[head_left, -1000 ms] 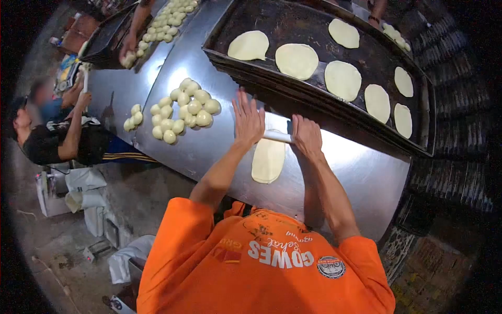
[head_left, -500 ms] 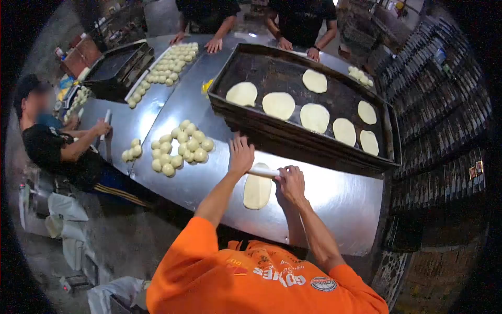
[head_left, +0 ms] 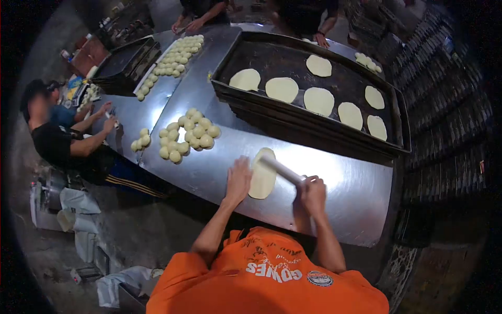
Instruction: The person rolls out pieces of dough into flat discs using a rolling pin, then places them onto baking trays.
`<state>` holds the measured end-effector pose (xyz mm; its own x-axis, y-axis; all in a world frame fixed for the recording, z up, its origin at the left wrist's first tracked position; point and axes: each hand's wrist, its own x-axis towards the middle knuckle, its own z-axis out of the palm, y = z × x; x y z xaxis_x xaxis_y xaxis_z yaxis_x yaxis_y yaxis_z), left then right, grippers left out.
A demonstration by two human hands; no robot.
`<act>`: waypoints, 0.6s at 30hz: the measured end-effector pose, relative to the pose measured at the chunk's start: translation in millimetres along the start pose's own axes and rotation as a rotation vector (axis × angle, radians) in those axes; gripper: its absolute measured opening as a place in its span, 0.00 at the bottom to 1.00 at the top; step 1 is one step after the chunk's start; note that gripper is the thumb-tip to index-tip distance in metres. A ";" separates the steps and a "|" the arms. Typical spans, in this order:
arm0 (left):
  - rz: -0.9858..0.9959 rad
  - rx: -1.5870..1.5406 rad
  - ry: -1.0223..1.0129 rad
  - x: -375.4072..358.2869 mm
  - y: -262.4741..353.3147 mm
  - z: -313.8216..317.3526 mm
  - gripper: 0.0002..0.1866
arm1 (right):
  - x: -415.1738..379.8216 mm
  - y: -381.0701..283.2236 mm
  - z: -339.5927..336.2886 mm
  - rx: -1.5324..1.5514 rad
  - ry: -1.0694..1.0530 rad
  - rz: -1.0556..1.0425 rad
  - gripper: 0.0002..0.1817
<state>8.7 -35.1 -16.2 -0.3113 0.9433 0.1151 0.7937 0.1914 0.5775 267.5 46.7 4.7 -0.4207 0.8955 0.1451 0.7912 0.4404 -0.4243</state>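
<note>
Steel desk (head_left: 345, 193) carries an oval dough (head_left: 262, 179); left hand (head_left: 239, 180) presses it, fingers together, while right hand (head_left: 312, 194) fingers grip a white rolling pin (head_left: 282, 168). Orange shirt (head_left: 272, 277) reads "GOWES".

On the surface (head_left: 345, 183), the dough sheet (head_left: 262, 175) lies before the tray (head_left: 308, 118); dough balls (head_left: 189, 137) sit to its left.

Dim fisheye view with dark, bent edges; overhead light glares off the steel table (head_left: 345, 183).
</note>
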 end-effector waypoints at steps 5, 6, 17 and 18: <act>0.031 0.269 -0.030 42.7 21.3 15.5 0.21 | 59.4 24.6 0.2 -0.087 0.227 -0.043 0.18; 0.049 0.267 -0.013 55.5 16.1 16.8 0.21 | 64.4 17.2 1.1 -0.157 0.318 -0.152 0.18; -0.581 -1.352 -0.543 34.4 -28.5 -39.4 0.20 | 99.4 -45.4 42.8 0.655 -0.493 -0.175 0.16; -0.578 -1.341 -0.531 31.0 -30.1 -41.6 0.20 | 101.9 -53.1 33.4 1.014 -0.774 0.107 0.16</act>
<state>-46.6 -22.9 3.6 0.0454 0.8692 -0.4924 -0.4871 0.4496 0.7488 167.8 112.4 12.1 -0.7942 0.5022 -0.3422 0.2894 -0.1825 -0.9396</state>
